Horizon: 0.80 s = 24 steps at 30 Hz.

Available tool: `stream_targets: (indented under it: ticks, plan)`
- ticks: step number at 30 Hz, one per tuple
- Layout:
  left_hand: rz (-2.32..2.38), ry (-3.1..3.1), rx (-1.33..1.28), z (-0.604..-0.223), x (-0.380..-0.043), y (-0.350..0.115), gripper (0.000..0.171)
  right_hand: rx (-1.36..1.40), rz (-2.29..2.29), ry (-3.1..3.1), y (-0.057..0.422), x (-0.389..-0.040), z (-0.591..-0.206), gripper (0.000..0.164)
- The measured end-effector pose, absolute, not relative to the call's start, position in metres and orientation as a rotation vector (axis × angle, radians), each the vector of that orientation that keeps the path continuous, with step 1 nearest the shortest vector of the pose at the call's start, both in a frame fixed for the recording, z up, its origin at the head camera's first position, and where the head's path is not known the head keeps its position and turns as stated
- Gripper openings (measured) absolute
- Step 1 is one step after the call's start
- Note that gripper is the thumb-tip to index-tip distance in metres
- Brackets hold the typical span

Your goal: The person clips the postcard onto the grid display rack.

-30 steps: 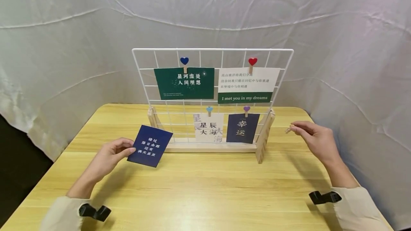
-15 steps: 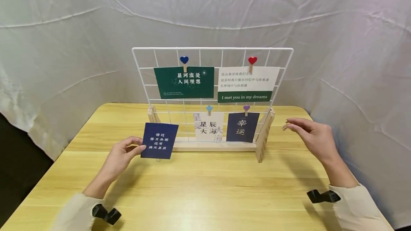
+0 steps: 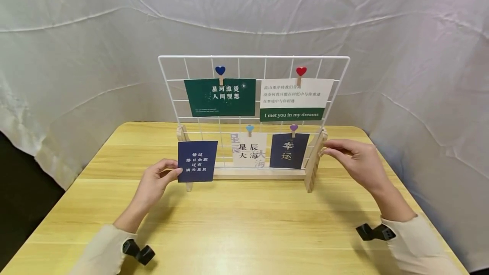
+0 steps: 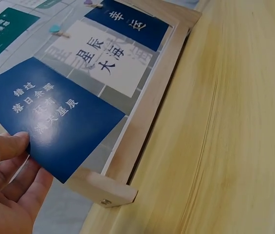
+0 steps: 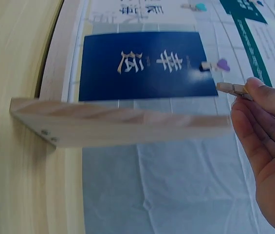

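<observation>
My left hand (image 3: 154, 183) pinches a dark blue card (image 3: 197, 161) with white characters by its left edge. The card is upright in front of the lower left of a white wire grid (image 3: 254, 57), overlapping it in the head view. My right hand (image 3: 361, 164) is beside the grid's right wooden foot (image 3: 315, 162), pinching a small wooden clothespin (image 5: 233, 89) between thumb and fingertips. On the grid's lower row hang a white card (image 3: 249, 160) under a light blue heart clip (image 3: 250, 129) and a navy card (image 3: 289, 152) under a purple heart clip (image 3: 293, 129).
Higher up, a green card (image 3: 223, 105) hangs from a blue heart clip (image 3: 220, 71), and a white-and-green card (image 3: 294, 102) from a red one. The grid stands in a wooden base (image 3: 259, 175) on a yellow wood-grain table (image 3: 252, 228). Pale cloth (image 3: 244, 16) surrounds the back.
My left hand has carried the blue card rightward and slightly up to the grid, turning it more upright. My right hand has moved left with the clothespin toward the grid's right foot.
</observation>
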<state>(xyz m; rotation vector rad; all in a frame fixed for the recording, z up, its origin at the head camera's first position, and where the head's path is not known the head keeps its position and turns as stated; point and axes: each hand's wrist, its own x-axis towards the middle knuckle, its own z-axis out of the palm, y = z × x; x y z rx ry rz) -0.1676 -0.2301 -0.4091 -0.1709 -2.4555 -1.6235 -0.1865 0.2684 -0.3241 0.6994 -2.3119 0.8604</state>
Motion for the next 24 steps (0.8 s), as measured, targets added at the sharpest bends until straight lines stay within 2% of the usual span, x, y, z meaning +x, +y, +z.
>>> stream_targets:
  ticks: [13, 24]
  plan:
    - [-1.845, -2.223, -0.162, -0.412, -0.177, -0.212, 0.016, 0.844, 0.825, -2.305, 0.24, -0.189, -0.314, 0.023]
    - [-1.842, -2.16, -0.055, -0.416, -0.181, -0.199, 0.019, 0.94, 0.872, -2.336, 0.21, -0.193, -0.308, 0.018]
